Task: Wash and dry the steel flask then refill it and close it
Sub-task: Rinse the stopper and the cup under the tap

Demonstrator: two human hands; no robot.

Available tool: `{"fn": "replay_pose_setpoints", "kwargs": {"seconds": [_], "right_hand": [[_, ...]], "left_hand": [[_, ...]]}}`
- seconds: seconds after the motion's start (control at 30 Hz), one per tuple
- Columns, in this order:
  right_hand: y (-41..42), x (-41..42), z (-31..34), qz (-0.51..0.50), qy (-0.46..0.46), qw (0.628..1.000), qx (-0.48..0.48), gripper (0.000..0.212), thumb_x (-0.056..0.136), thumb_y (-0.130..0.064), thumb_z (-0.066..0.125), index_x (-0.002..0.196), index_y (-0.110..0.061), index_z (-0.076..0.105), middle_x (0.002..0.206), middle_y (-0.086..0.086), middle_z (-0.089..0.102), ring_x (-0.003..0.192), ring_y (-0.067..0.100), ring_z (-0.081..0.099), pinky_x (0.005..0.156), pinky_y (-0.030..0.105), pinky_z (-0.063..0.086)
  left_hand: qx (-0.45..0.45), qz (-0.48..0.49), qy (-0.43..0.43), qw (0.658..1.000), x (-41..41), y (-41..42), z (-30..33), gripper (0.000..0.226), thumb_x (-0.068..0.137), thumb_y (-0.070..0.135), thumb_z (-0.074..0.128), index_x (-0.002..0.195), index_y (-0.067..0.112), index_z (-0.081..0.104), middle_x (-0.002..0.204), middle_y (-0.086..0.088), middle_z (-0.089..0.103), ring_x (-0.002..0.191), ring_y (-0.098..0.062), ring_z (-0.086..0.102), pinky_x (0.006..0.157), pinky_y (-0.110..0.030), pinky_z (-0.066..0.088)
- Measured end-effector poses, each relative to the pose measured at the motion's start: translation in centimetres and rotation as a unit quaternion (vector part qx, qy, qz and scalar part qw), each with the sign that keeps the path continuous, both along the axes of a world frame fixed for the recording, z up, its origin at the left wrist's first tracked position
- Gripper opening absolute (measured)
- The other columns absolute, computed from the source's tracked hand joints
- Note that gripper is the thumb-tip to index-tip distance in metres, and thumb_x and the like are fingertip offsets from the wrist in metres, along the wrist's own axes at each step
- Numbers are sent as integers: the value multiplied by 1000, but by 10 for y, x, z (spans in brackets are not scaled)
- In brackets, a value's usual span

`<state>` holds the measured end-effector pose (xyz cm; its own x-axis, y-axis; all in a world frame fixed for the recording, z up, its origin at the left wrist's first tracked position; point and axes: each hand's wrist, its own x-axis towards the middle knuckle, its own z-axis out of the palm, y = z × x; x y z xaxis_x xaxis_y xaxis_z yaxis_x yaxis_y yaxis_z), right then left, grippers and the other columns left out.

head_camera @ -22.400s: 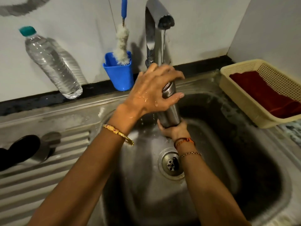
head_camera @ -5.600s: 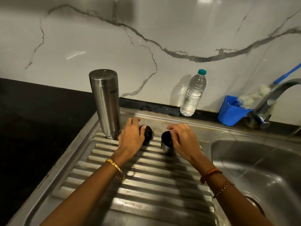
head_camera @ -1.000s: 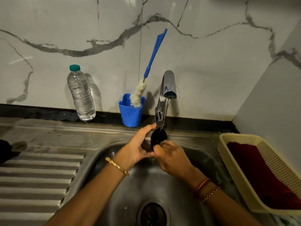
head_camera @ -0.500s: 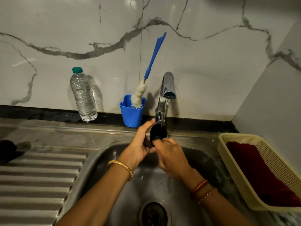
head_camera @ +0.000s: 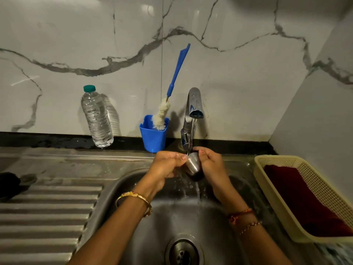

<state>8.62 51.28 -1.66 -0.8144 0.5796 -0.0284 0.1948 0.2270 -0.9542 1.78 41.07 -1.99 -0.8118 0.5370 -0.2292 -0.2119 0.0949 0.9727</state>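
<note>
While water runs, two hands (head_camera: 166, 165) (head_camera: 212, 164), one steel cap (head_camera: 192, 163).

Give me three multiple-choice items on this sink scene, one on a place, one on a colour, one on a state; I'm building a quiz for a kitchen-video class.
1. Where does the plastic water bottle stand?
A. In the basket
B. On the ledge against the wall, left of the blue cup
C. In the sink basin

2. What colour is the cloth in the basket?
A. Dark red
B. White
C. Green

3. What is the tap doing?
A. Shut off
B. Hidden
C. Running onto the steel cap

Answers:
1 B, it stands upright by the marble wall, left of the cup.
2 A, dark red fabric fills the cream basket.
3 C, a stream falls on the cap, which the left hand and right hand hold.
</note>
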Motion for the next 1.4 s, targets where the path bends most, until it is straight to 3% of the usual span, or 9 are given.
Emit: {"fn": "replay_pose_setpoints", "kwargs": {"seconds": [0.13, 0.2, 0.3, 0.43, 0.63, 0.83, 1.1, 1.3, 1.4], "right_hand": [[-27, 14, -14, 69, -76, 937, 335, 79, 92, -12, 49, 147, -13, -7, 156, 2, -3, 144, 17, -1, 111, 22, 2], [-30, 12, -22, 36, -61, 916, 394, 89, 85, -8, 58, 147, -8, -5, 155, 8, 5, 144, 22, 3, 112, 23, 5], [-9, -6, -12, 57, -54, 959, 274, 70, 70, -7, 75, 129, -7, 38, 118, 8, 49, 112, 24, 51, 82, 14, 43], [9, -18, 12, 166, -129, 968, 134, 67, 57, -2, 82, 113, -11, 47, 103, 4, 56, 95, 21, 58, 76, 27, 53], [-34, -11, -26, -27, 10, 944, 329, 83, 69, -8, 77, 137, -5, 28, 124, 9, 47, 111, 22, 52, 90, 32, 49], [19, -22, 20, 288, -63, 955, -41, 57, 56, 2, 80, 108, -10, 59, 104, 11, 64, 95, 24, 62, 80, 34, 54], [-27, -18, -33, -48, 23, 950, 306, 50, 73, -9, 73, 116, -7, 48, 108, 8, 55, 96, 21, 57, 82, 34, 51], [15, -12, 9, 250, -121, 961, 14, 54, 57, 5, 78, 104, -9, 54, 100, 5, 60, 92, 19, 59, 73, 26, 52], [7, -17, -4, 109, -77, 984, 116, 63, 59, -1, 79, 115, -9, 50, 105, 5, 57, 95, 19, 58, 77, 26, 50]], "left_hand": [[7, 59, 143, 988, 5, 2, 2, 14, 87, 6, 56, 81, 12, 67, 78, 0, 65, 76, -8, 60, 66, -17, 47], [-36, 59, 224, 972, 10, 2, 3, 14, 88, 7, 57, 80, 13, 67, 79, -1, 65, 77, -9, 61, 70, -16, 49], [-74, 69, 344, 933, 20, -3, -2, 12, 88, 8, 57, 89, 9, 69, 78, 3, 63, 72, -3, 58, 63, -7, 46], [-53, 98, 409, 906, 22, -11, -2, 18, 86, 5, 59, 101, 5, 69, 87, 4, 63, 79, -5, 57, 67, -6, 45], [11, 89, 394, 915, 12, -12, 0, 20, 82, -3, 62, 100, 2, 69, 85, 3, 63, 76, 5, 56, 71, -3, 46], [76, 56, 374, 923, 3, -30, 1, 37, 80, -11, 59, 107, 15, 59, 88, 14, 61, 80, 11, 60, 73, -4, 46], [-30, -35, 475, 879, 5, -20, -12, 16, 86, -3, 55, 81, -1, 70, 71, -2, 59, 66, -2, 54, 62, -8, 41], [-2, -26, 462, 887, 8, -27, -15, 19, 83, -7, 58, 97, -2, 69, 86, -6, 67, 75, 3, 56, 72, -4, 45], [-2, -20, 396, 918, 5, -21, -13, 24, 86, -4, 55, 107, 3, 66, 100, -8, 68, 85, -2, 61, 77, -6, 47]]}}
